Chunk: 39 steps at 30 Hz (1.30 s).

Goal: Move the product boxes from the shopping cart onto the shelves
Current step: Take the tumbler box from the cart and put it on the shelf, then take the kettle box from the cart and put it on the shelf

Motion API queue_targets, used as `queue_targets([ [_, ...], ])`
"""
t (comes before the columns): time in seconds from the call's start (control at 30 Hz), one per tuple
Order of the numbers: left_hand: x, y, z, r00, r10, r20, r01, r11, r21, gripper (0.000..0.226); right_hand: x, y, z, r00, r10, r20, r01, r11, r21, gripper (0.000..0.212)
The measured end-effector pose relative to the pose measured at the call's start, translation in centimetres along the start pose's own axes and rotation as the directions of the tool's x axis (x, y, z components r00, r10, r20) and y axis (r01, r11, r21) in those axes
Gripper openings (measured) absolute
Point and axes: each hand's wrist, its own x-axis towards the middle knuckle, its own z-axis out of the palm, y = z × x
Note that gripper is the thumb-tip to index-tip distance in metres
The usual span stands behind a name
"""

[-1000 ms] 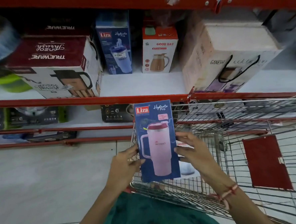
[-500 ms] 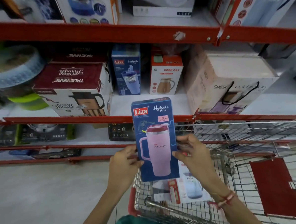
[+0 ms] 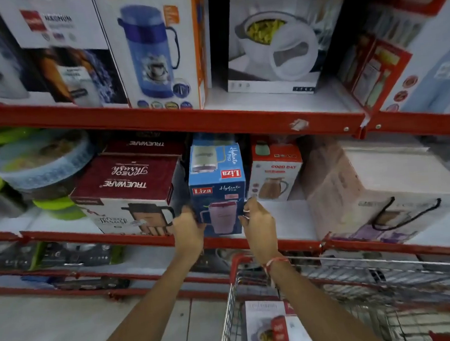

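A blue Liza box [image 3: 218,194] with a pink tumbler pictured on it stands upright on the middle shelf [image 3: 287,219], between a maroon Trueware box [image 3: 126,194] and a white Good Day jug box [image 3: 275,176]. My left hand [image 3: 188,232] grips its lower left edge and my right hand [image 3: 257,227] its lower right edge. Below, the wire shopping cart [image 3: 228,315] holds another white box [image 3: 274,328] with a red label.
A large pale Ganesh box [image 3: 372,187] lies to the right on the same shelf. Stacked plastic containers [image 3: 34,166] sit at the left. The upper shelf carries big flask and casserole boxes [image 3: 156,50]. A lower shelf holds dark stove boxes [image 3: 73,254].
Both hands lifted the blue Liza box from over the cart up and forward onto the middle shelf. The view tilted upward, showing the upper shelf.
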Motion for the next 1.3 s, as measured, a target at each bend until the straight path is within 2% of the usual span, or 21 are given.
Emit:
queue_targets([
  [0.17,0.8,-1.1,1.0,0.997,-0.067,0.036,0.063,0.994,0.090,0.031,0.2,0.4,1.5,0.997,0.038,0.073,-0.033,0.997,-0.072,0.031],
  [0.3,-0.2,-1.6,0.9,0.999,-0.044,0.029,0.041,0.994,0.105,0.029,-1.1,0.5,1.7,0.995,0.032,0.097,-0.026,0.998,-0.057,0.035],
  [0.37,-1.6,-3.4,4.3,0.983,-0.142,0.118,0.118,0.975,0.190,0.030,-2.4,3.7,3.6,0.977,0.118,0.178,-0.106,0.991,-0.078,0.036],
  [0.47,-2.5,-4.3,4.4,0.983,-0.133,0.124,0.105,0.972,0.209,0.029,-3.0,5.0,3.8,0.978,0.089,0.190,-0.080,0.995,-0.054,0.030],
  [0.57,-1.8,-4.3,5.2,0.988,-0.110,0.110,0.090,0.981,0.172,0.033,-2.9,6.1,3.7,0.984,0.041,0.172,-0.045,0.999,0.020,0.024],
  [0.7,-2.4,-3.9,6.1,0.997,-0.078,0.026,0.075,0.993,0.094,0.055,-4.0,8.6,3.4,0.995,0.005,0.105,-0.010,0.999,0.043,0.020],
  [0.77,-3.3,-4.0,7.2,0.998,-0.066,0.008,0.066,0.998,0.023,0.052,-5.6,10.6,3.3,0.992,0.045,0.119,-0.048,0.998,0.030,0.021],
  [0.83,-5.9,-4.8,9.4,0.989,-0.088,0.123,0.090,0.996,-0.013,0.039,-8.7,13.7,3.4,0.981,0.129,0.145,-0.126,0.992,-0.028,0.021],
  [0.9,-9.7,-5.8,11.9,0.927,-0.148,0.345,0.144,0.989,0.036,0.022,-12.7,17.2,3.4,0.940,0.295,0.172,-0.279,0.954,-0.113,0.034],
  [0.97,-13.6,-6.1,13.8,0.831,-0.227,0.508,0.228,0.972,0.061,0.020,-16.0,20.4,3.0,0.833,0.513,0.207,-0.474,0.855,-0.211,0.057],
  [1.0,-15.4,-5.7,14.3,0.785,-0.262,0.561,0.271,0.960,0.069,0.022,-17.3,21.9,2.7,0.749,0.625,0.220,-0.577,0.779,-0.246,0.067],
  [1.07,-18.8,-5.5,15.4,0.666,-0.330,0.669,0.355,0.929,0.105,0.024,-19.2,23.9,2.0,0.521,0.798,0.304,-0.769,0.593,-0.238,0.078],
  [1.1,-20.4,-5.5,16.0,0.589,-0.353,0.727,0.380,0.915,0.137,0.025,-19.8,24.5,1.7,0.428,0.824,0.372,-0.836,0.517,-0.184,0.074],
  [1.13,-21.9,-5.4,16.4,0.506,-0.371,0.779,0.399,0.901,0.170,0.027,-20.4,25.2,1.6,0.384,0.810,0.444,-0.873,0.475,-0.111,0.062],
  [1.2,-24.0,-5.6,17.2,0.401,-0.391,0.828,0.423,0.881,0.212,0.030,-21.0,25.7,1.3,0.404,0.752,0.520,-0.870,0.492,-0.035,0.041],
  [1.3,-24.5,-5.6,16.7,0.422,-0.421,0.803,0.450,0.866,0.217,0.026,-20.8,24.5,0.5,0.443,0.713,0.544,-0.850,0.527,0.000,0.048],
])
